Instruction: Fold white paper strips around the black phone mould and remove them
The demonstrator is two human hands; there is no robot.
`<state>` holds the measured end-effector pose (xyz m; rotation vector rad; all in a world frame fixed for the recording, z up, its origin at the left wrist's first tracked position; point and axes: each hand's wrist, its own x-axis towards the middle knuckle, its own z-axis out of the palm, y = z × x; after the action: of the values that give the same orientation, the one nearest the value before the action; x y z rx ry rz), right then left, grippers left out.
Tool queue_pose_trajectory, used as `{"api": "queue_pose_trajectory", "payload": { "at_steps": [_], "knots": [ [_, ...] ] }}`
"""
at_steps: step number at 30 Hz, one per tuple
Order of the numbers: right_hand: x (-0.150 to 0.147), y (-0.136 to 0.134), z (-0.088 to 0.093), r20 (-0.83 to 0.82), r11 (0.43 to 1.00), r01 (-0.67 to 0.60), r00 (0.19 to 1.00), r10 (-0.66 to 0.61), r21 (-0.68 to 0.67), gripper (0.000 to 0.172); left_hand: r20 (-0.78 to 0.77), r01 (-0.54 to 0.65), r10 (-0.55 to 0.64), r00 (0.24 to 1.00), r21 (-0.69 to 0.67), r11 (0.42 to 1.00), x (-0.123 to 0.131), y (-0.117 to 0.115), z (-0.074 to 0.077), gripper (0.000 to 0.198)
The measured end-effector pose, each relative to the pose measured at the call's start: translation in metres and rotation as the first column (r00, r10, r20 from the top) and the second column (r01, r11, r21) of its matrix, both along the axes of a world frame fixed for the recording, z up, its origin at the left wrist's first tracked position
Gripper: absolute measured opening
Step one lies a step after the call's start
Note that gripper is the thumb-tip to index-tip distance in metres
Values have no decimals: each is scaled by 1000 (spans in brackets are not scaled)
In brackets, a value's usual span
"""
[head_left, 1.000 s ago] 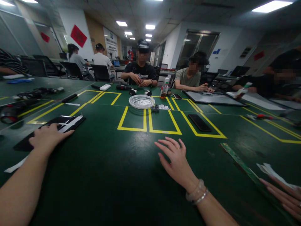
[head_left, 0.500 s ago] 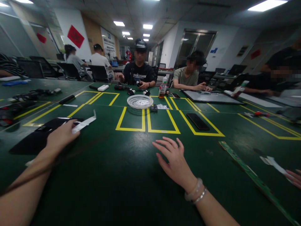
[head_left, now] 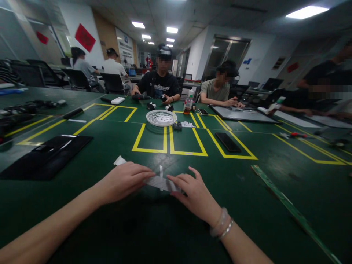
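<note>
A thin white strip (head_left: 158,182) with fine lines along it stretches between my hands, just above the green table (head_left: 123,234). A narrow white tab (head_left: 161,171) stands up at its middle. My left hand (head_left: 125,181) is closed on the left part, fingers over the top. Another white end (head_left: 120,160) shows behind that hand; whether it belongs to the same strip, I cannot tell. At the right end, my right hand (head_left: 192,192) has its thumb below and fingertips above the strip, which is blurred there. My right wrist wears a pale bangle (head_left: 220,222) and a beaded bracelet (head_left: 227,230).
To the left lies a black flat panel (head_left: 46,156). Ahead are yellow tape outlines (head_left: 150,150), a white basket (head_left: 161,118), a bottle (head_left: 188,104) and a phone (head_left: 227,142). A long green circuit board (head_left: 291,209) lies right. Co-workers sit across the table.
My left hand has brought the white strip from beside the black panel to the middle. My right hand has shifted slightly left and closed onto its other end. The view turned slightly right.
</note>
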<state>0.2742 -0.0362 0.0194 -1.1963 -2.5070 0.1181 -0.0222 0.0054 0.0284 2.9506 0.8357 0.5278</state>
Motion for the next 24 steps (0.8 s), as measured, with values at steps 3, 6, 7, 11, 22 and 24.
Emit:
{"api": "queue_pose_trajectory", "payload": {
  "at_steps": [3, 6, 7, 11, 22, 24],
  "knots": [
    [4, 4, 1, -74, 999, -19, 997, 16, -31, 40, 27, -64, 63, 998, 71, 995, -9, 7, 3, 34],
    [9, 9, 0, -292, 985, 9, 955, -59, -170, 36, 34, -236, 233, 972, 163, 958, -30, 23, 9, 44],
    [10, 11, 0, -402, 968, 19, 907, -122, -251, 36, 28, -313, 313, 949, 195, 930, -40, 29, 10, 48],
    [16, 18, 0, -702, 814, -30, 524, -481, -580, 46, -54, -656, 688, 724, 254, 711, -103, 54, 7, 68],
    [17, 25, 0, -598, 582, -411, -106, -795, -701, 27, 14, -961, 972, 236, -149, 235, -250, 71, -42, 81],
    [18, 27, 0, -582, 584, -426, -149, -799, -691, 23, 5, -922, 946, 325, -221, 318, -247, 68, -40, 73]
  ]
}}
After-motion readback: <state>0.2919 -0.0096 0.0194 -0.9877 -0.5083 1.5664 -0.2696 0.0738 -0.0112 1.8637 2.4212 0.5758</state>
